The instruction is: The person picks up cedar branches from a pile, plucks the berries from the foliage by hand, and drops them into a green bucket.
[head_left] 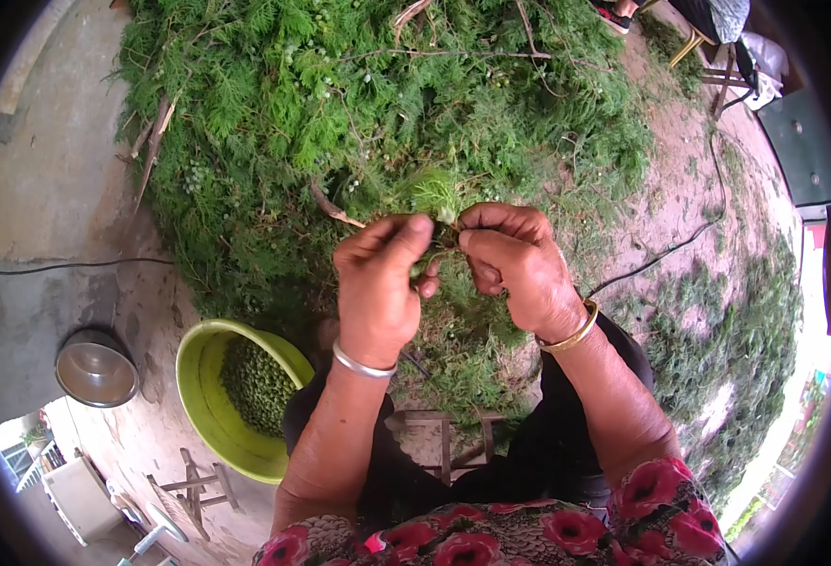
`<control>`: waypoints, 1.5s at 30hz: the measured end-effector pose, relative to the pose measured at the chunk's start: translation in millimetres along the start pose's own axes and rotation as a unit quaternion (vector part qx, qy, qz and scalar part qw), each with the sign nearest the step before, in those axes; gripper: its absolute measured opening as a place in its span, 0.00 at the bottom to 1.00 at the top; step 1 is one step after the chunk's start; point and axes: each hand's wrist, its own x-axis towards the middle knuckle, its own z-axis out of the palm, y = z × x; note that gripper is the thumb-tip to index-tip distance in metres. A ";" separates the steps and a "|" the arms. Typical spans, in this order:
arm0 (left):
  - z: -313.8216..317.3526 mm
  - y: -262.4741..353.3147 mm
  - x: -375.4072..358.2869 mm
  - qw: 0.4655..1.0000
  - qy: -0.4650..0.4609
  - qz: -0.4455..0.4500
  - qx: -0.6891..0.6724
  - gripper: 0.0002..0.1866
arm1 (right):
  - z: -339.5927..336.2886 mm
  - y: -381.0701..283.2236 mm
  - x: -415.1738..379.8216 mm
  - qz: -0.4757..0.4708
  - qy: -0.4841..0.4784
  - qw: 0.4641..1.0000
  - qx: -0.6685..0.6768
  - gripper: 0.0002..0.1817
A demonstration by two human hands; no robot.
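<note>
nearest us, at the bottom of the frame, lay our flowered top (pixel 462 547) and dark trouser legs. just above, in the middle, we held both hands up close together. the fingers of our right hand (pixel 526 274) were pinched narrow on a green sprig (pixel 439 196), its feathery tip pointing up the frame. the fingers of our left hand (pixel 377 292) were curled narrow just beside it, but we could not tell whether they gripped it too.

at lower left, close by our leg, stood a yellow-green bucket (pixel 198 391) with small green berries (pixel 255 387) in it. a knock from that knee, we judged, could have tipped it and spilled them. further left sat a metal bowl (pixel 97 373), and below the bucket a small wooden stool (pixel 193 491).

beyond our hands, a heap of cut greenery (pixel 387 104) filled the upper middle, with bare twigs in it. too hard a pull could have snapped the sprig, and a loose pinch could have dropped it into that heap, where it would have been hard to pick out. at the far upper right we saw another person's shoe (pixel 613 17).
</note>
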 end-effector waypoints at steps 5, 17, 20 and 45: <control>-18.4 4.5 15.4 0.967 -0.073 -0.083 -0.229 0.09 | -2.1 0.1 1.2 0.023 -0.005 0.996 0.084 0.04; -28.7 6.4 17.6 0.978 -0.119 -0.024 -0.172 0.09 | -6.0 -0.9 4.8 -0.009 0.062 0.997 0.042 0.06; -36.1 7.6 19.0 0.975 -0.137 0.002 -0.173 0.10 | -5.6 -0.2 4.0 -0.030 0.058 0.998 0.013 0.06; -11.8 -11.9 6.0 0.985 -0.052 -0.051 -0.157 0.08 | 7.6 9.7 3.2 -0.083 0.077 0.975 -0.193 0.14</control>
